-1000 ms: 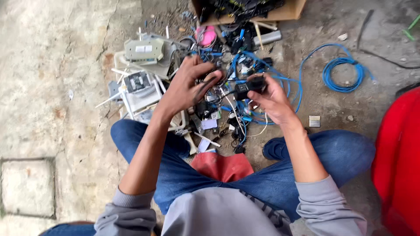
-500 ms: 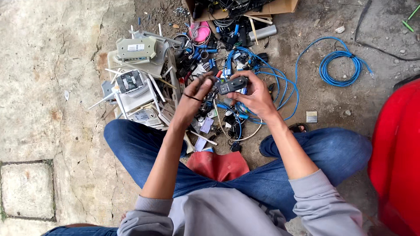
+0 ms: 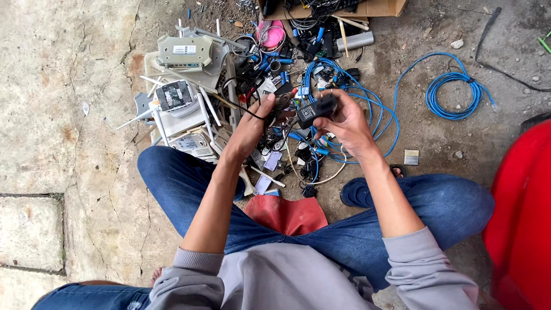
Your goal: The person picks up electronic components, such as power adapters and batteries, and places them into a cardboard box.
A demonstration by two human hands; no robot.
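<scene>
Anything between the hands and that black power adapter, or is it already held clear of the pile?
Nothing visible. The right hand grips the black power adapter directly, above the pile of cables. The left hand holds its thin black cord.

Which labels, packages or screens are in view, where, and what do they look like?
White rectangular label on the beige router at the top of the pile.
Pale label on the black power adapter in the right hand.
Brown cardboard box, top edge, holding cables.
No screens.
</scene>
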